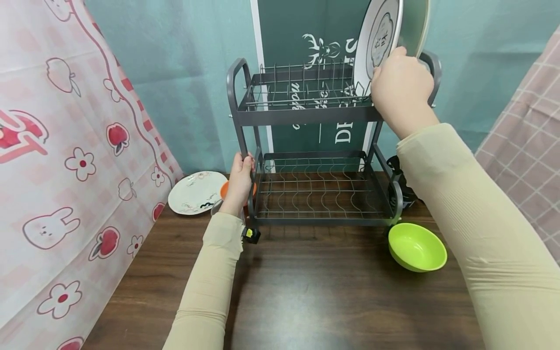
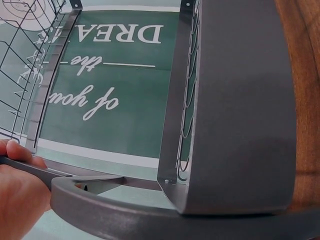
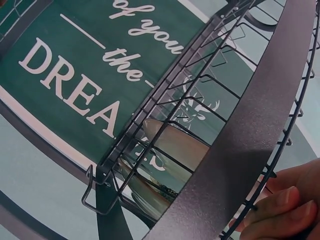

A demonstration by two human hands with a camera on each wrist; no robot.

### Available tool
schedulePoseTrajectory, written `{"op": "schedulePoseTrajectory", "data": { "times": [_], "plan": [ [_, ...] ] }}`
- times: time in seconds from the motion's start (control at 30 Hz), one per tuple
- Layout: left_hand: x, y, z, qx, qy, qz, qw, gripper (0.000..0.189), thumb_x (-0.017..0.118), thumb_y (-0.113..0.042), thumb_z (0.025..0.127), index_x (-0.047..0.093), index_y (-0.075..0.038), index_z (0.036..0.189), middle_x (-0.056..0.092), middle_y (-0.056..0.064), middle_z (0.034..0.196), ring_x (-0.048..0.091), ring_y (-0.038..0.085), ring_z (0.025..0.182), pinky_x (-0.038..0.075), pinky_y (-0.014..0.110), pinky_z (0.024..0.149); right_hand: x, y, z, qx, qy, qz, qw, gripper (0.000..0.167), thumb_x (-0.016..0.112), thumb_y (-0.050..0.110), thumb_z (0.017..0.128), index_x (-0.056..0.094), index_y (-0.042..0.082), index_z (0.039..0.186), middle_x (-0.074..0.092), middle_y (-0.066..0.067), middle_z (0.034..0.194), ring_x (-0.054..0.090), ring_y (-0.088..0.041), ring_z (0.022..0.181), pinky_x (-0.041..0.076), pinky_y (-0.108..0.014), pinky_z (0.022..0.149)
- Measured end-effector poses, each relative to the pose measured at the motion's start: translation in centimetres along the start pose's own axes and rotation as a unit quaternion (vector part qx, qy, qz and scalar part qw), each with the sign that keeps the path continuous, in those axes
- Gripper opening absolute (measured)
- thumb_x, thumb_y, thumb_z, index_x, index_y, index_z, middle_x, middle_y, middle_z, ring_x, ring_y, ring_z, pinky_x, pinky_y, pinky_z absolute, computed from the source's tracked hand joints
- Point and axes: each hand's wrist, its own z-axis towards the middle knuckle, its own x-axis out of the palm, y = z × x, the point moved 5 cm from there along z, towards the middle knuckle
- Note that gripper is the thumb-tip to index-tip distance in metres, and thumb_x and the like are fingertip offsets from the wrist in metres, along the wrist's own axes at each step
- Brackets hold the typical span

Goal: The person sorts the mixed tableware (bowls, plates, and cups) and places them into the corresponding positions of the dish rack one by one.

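A dark grey two-tier dish rack (image 1: 306, 115) stands on the wooden table. My left hand (image 1: 239, 180) grips its left upright between the two tiers; in the left wrist view the fingers (image 2: 17, 150) wrap that bar. At the right end of the upper tier, my right hand (image 1: 402, 87) holds a white plate (image 1: 379, 43) with a dark printed design by its near edge. The plate stands on edge among the wires. Just right of it is a pale green plate (image 1: 415, 24), also upright. From below, the right wrist view shows the lower edges of two plates (image 3: 180, 150) through the wires.
A lime green bowl (image 1: 417, 248) sits at the rack's front right foot. To the left lies a patterned white plate (image 1: 197, 192), near an orange item (image 1: 224, 189) partly behind my left hand. A dark object (image 1: 404, 187) stands behind the right side. Patterned curtains (image 1: 78, 160) flank the table.
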Motion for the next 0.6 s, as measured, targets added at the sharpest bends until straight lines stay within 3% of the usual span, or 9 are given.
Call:
{"op": "schedulePoseTrajectory", "data": {
  "times": [0.2, 0.4, 0.5, 0.6],
  "plan": [
    [0.0, -0.1, -0.1, -0.007, 0.0, 0.0, 1.0, 0.03, 0.033, -0.021, 0.101, 0.035, 0.005, 0.117, 0.038, 0.001, 0.085, 0.038, 0.019, 0.086, 0.031, 0.029, 0.083, 0.3, -0.6, -0.1, 0.004, -0.002, 0.02, 0.9998, 0.064, 0.02, 0.042, 0.098, 0.026, -0.007, 0.138, 0.047, -0.033, 0.129, 0.052, -0.047, 0.111, 0.046, -0.056, 0.084],
    [-0.2, 0.6, 0.2, -0.007, -0.002, 0.01, 0.9999, 0.015, 0.033, -0.024, 0.101, 0.039, -0.011, 0.106, 0.038, 0.001, 0.085, 0.039, 0.018, 0.086, 0.03, 0.028, 0.082, 0.2, -1.8, -1.2, -0.007, -0.023, 0.06, 0.9979, 0.068, 0.021, 0.049, 0.096, 0.017, 0.005, 0.146, 0.05, -0.032, 0.127, 0.052, -0.048, 0.107, 0.045, -0.057, 0.08],
    [-0.3, 1.4, 0.8, 0.0, -0.006, 0.009, 0.9999, 0.014, 0.032, -0.026, 0.1, 0.039, -0.014, 0.104, 0.037, 0.0, 0.085, 0.039, 0.018, 0.085, 0.03, 0.028, 0.082, -0.1, -2.4, -2.0, -0.032, -0.074, 0.083, 0.9932, 0.062, 0.025, 0.046, 0.096, 0.022, 0.009, 0.146, 0.058, -0.032, 0.109, 0.056, -0.049, 0.092, 0.042, -0.053, 0.064],
    [-0.3, 2.0, 1.2, 0.004, -0.01, 0.007, 0.9999, 0.019, 0.033, -0.028, 0.1, 0.039, -0.012, 0.107, 0.038, 0.0, 0.085, 0.039, 0.018, 0.085, 0.03, 0.029, 0.082, -0.5, -3.0, -2.9, -0.06, -0.143, 0.09, 0.9838, 0.055, 0.028, 0.041, 0.096, 0.032, 0.009, 0.141, 0.058, -0.026, 0.08, 0.054, -0.044, 0.07, 0.034, -0.043, 0.051]
  ]
}}
